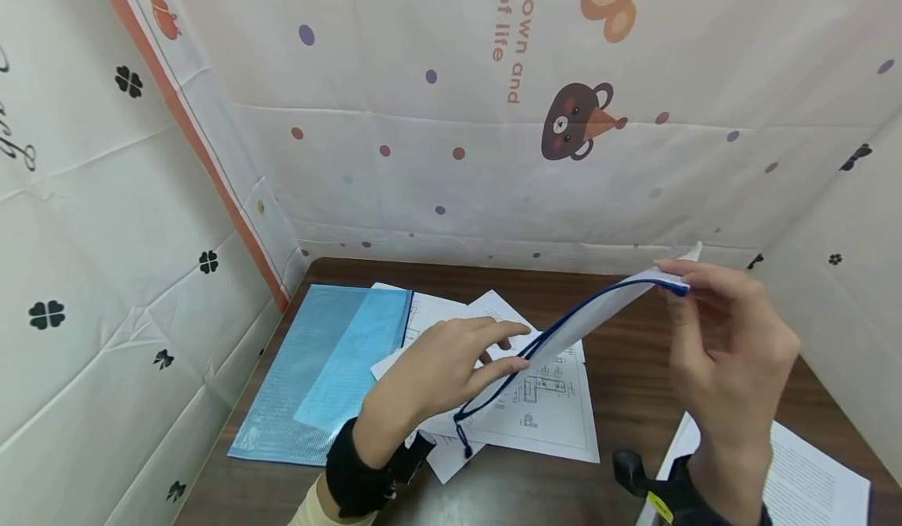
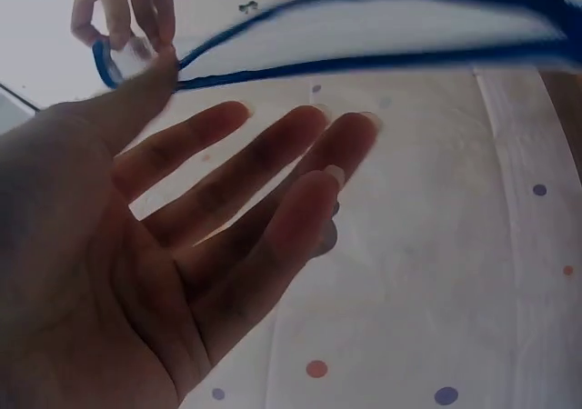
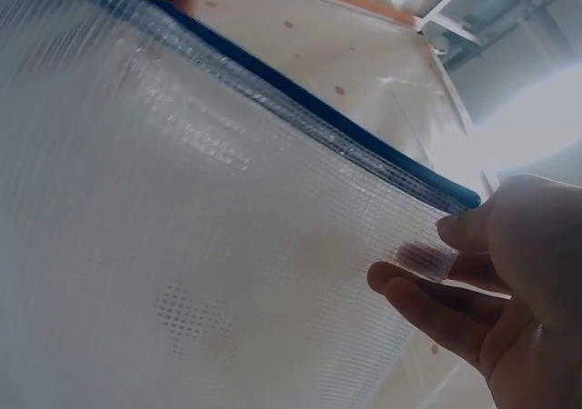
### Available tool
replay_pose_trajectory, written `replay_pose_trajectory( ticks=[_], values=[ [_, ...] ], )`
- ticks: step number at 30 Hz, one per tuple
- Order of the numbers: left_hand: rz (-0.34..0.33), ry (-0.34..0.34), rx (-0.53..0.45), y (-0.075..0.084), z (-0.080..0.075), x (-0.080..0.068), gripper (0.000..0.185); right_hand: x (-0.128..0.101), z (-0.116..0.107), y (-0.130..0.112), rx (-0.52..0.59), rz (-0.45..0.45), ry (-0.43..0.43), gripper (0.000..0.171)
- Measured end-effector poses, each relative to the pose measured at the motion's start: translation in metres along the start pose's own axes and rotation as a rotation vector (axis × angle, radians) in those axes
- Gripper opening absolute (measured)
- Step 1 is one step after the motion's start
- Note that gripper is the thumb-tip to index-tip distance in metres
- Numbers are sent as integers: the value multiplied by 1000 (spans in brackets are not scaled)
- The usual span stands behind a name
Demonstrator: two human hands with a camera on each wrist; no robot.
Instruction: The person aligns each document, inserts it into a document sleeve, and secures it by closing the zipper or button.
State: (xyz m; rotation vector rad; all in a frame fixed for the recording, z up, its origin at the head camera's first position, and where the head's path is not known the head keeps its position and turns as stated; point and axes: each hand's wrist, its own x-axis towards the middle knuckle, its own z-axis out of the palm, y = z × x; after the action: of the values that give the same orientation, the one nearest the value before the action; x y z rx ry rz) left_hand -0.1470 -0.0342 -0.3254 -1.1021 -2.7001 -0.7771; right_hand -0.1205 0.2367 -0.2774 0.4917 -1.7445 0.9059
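Observation:
A white mesh zip pouch (image 1: pixel 585 318) with a blue edge hangs tilted in the air above the table. My right hand (image 1: pixel 694 291) pinches its raised far corner between thumb and fingers; the right wrist view shows those fingertips (image 3: pixel 409 277) pressed on the mesh of the pouch (image 3: pixel 182 200). My left hand (image 1: pixel 503 350) lies at the pouch's lower end with straight, spread fingers. The left wrist view shows the left hand (image 2: pixel 273 154) palm-up under the pouch (image 2: pixel 364 32), its thumb touching the blue edge. A blue zip pull dangles from the low end.
On the dark wooden table (image 1: pixel 634 401) lie a blue mesh pouch (image 1: pixel 317 369) at the left, printed drawing sheets (image 1: pixel 546 412) in the middle and a text sheet (image 1: pixel 810 471) at the front right. Patterned cloth walls (image 1: pixel 437 158) close in the back and both sides.

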Motion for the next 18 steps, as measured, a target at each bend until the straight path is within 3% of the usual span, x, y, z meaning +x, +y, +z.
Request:
replay_pose_trajectory(
  ticks=[4, 10, 14, 18],
  values=[
    [-17, -1, 32, -2, 2, 0, 39, 0, -1, 0, -45, -13, -54, 22],
    [0, 15, 58, 0, 7, 3, 37, -1, 2, 1, -10, -28, -85, 23],
    [12, 34, 81, 2, 12, 6, 40, -3, 8, -1, 34, -60, -63, 26],
    [45, 105, 90, 2, 15, 7, 41, -4, 14, -4, 111, -87, -31, 25]
  ],
)
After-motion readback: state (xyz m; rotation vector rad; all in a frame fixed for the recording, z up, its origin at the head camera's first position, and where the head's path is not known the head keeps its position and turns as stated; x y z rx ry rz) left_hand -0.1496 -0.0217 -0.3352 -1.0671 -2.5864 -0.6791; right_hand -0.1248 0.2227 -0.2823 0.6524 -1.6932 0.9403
